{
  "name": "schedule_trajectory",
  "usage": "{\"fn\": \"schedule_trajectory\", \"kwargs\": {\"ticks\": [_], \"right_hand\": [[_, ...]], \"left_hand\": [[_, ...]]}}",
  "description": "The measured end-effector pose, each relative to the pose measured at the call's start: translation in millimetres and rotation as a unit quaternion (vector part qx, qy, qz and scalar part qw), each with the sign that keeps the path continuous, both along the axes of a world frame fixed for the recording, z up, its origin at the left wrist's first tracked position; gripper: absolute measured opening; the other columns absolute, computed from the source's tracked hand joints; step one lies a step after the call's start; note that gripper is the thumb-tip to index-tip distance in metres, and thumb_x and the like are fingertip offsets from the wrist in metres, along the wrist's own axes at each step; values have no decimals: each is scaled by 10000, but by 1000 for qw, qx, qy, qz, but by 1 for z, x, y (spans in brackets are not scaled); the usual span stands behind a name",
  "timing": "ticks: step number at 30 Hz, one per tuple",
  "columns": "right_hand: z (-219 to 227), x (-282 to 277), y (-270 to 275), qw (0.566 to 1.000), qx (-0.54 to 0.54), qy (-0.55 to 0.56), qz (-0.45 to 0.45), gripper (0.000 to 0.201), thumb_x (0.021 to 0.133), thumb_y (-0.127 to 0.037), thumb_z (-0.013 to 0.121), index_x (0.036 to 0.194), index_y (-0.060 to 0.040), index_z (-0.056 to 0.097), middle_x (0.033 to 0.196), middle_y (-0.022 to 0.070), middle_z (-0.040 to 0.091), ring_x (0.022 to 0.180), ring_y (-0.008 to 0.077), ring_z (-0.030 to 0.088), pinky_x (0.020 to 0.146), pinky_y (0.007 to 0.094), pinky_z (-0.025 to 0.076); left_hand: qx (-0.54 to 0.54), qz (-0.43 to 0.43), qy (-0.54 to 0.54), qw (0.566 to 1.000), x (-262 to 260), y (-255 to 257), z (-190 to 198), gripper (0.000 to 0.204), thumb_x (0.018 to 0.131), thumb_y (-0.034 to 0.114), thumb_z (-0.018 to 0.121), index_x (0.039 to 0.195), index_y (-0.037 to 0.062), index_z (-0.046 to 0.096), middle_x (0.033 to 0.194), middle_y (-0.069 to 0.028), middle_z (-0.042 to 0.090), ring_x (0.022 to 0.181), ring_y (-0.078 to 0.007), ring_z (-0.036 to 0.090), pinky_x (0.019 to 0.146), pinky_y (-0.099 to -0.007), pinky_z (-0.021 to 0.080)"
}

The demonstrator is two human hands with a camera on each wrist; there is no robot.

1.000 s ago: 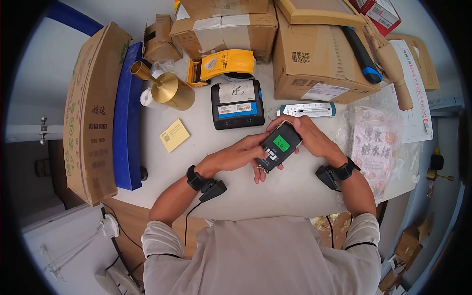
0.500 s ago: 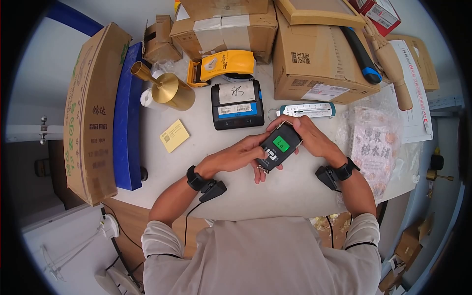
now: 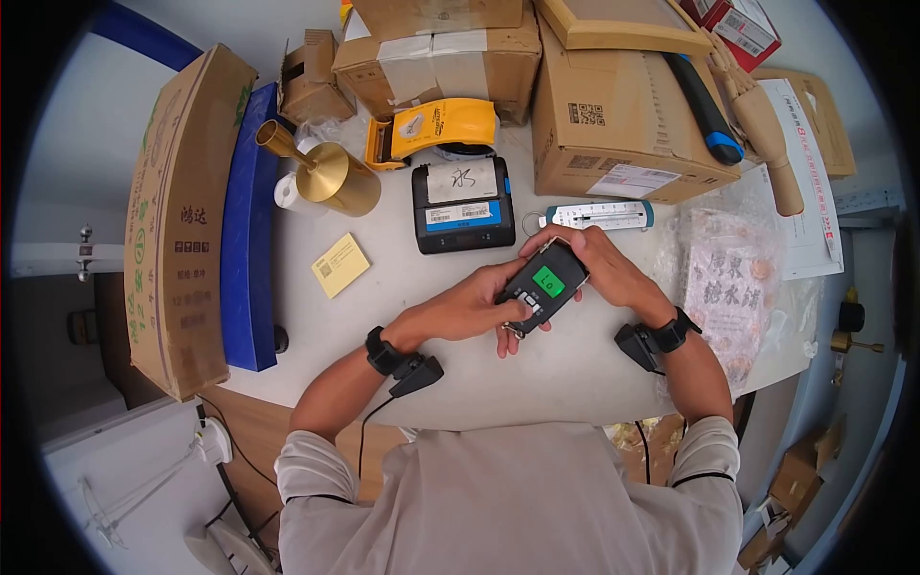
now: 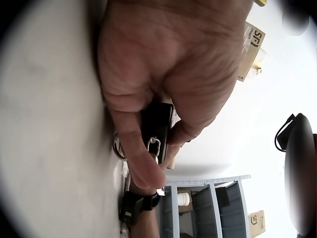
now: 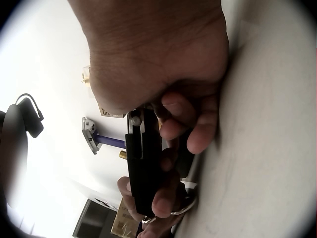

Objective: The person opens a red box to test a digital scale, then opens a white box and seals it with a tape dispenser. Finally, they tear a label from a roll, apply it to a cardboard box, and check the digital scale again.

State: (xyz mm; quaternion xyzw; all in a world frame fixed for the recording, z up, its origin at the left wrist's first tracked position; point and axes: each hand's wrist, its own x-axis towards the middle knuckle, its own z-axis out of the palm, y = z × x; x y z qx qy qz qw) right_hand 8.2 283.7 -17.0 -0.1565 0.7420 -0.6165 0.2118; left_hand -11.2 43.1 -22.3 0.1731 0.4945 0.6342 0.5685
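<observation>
A black digital hanging scale (image 3: pixel 541 286) with a lit green display reading "Lo" is held over the table by both hands. My left hand (image 3: pixel 465 305) grips its lower left side, with fingers underneath and the thumb on the buttons below the display. In the left wrist view a metal shackle (image 4: pixel 154 146) shows at the scale's end beside a finger. My right hand (image 3: pixel 613 273) holds the upper right end, its fingers curled around the casing (image 5: pixel 142 173) in the right wrist view. A spring scale (image 3: pixel 602 215) with a white face lies just beyond the hands.
A black label printer (image 3: pixel 464 216) stands behind the hands, with a yellow tape dispenser (image 3: pixel 436 129) beyond. Yellow sticky notes (image 3: pixel 340 264) and a brass jigger-like vessel (image 3: pixel 343 180) are to the left. Cardboard boxes (image 3: pixel 623 125) line the back; a plastic-wrapped package (image 3: pixel 725 287) lies right.
My left thumb has slid a little to the right over the scale's buttons. The right hand and the scale stay in place, and the display still reads "Lo".
</observation>
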Motion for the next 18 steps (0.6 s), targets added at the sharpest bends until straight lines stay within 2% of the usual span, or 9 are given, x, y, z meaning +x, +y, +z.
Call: {"fn": "schedule_trajectory", "kwargs": {"ticks": [10,18], "right_hand": [[1,0,0,1000,2,3,2,754,1078,-603,192,1122,-30,680,815,94,707,608,169,652,457,262,508],[0,0,0,1000,4,2,0,757,1077,-606,193,1122,-27,678,816,89,701,612,165,649,455,257,507]], "left_hand": [[-7,14,11,1000,3,1,-1,512,986,50,526,1450,-32,325,1097,-190,726,708,-195,731,576,-304,631],[14,-5,8,1000,-2,0,0,556,992,95,514,1484,-36,290,1107,-208,719,713,-220,734,589,-311,640]]}}
